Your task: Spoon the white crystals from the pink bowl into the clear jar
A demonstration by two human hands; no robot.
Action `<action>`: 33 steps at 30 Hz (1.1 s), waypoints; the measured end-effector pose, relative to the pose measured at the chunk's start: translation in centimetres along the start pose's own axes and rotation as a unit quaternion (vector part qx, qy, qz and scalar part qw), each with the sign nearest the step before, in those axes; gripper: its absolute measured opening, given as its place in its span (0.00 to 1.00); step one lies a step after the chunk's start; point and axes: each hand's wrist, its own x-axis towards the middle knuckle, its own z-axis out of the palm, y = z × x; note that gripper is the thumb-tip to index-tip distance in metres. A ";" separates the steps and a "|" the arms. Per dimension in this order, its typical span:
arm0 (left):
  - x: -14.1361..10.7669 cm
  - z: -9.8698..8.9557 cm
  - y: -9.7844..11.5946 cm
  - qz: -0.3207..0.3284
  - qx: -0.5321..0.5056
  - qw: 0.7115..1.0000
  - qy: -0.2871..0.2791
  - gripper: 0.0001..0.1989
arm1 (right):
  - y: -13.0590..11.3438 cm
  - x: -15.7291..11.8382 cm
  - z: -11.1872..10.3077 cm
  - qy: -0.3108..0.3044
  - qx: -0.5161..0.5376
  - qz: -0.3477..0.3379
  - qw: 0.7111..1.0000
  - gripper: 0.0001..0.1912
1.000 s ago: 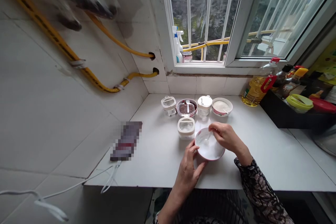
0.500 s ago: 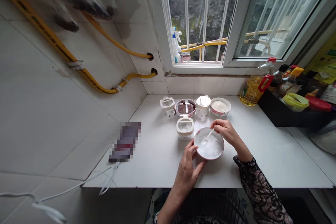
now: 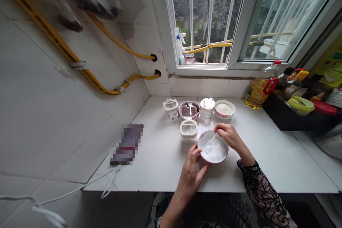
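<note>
1. My left hand [image 3: 190, 177], bare to the forearm, enters from the bottom centre of the frame; its fingers curve around the near side of the white bowl [image 3: 206, 156], grasping it, and the thumb lies at the rim.
2. My right hand [image 3: 226, 136], in a black patterned lace sleeve [image 3: 263, 194], reaches in from the lower right; its fingertips [image 3: 218, 127] pinch the handle of a small white spoon [image 3: 212, 140], whose bowl sits in the contents.
3. The white bowl has a dark red rim and holds a white powder or paste [image 3: 217, 151]. It stands on the white countertop [image 3: 149, 174], front centre.
4. Just behind it stands a square clear container with a cream lid [image 3: 188, 130], holding something white.
5. Along the back of the counter, left to right: a small clear lidded jar [image 3: 171, 108]; a clear dish of dark red granules [image 3: 189, 111] with a white spoon; a white lidded jar [image 3: 207, 108]; a patterned bowl of white powder [image 3: 223, 108].
6. At the right, a bottle of yellow cooking oil [image 3: 257, 92] has a red handle and cap; its label is too small to read.
7. At the left of the counter lies a pixelated object [image 3: 127, 144].
</note>
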 end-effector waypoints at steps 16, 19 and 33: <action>0.1 0.1 0.1 0.008 -0.014 1.000 0.002 0.21 | -0.4 0.6 -0.3 0.005 0.236 0.128 0.963 0.08; 0.0 0.1 -0.1 0.005 -0.011 1.000 0.001 0.22 | -1.0 0.7 0.3 0.031 0.253 0.101 0.962 0.11; -0.1 0.2 -0.4 -0.003 -0.017 1.000 0.004 0.20 | -2.1 -0.3 2.9 0.078 -0.102 -0.327 0.936 0.14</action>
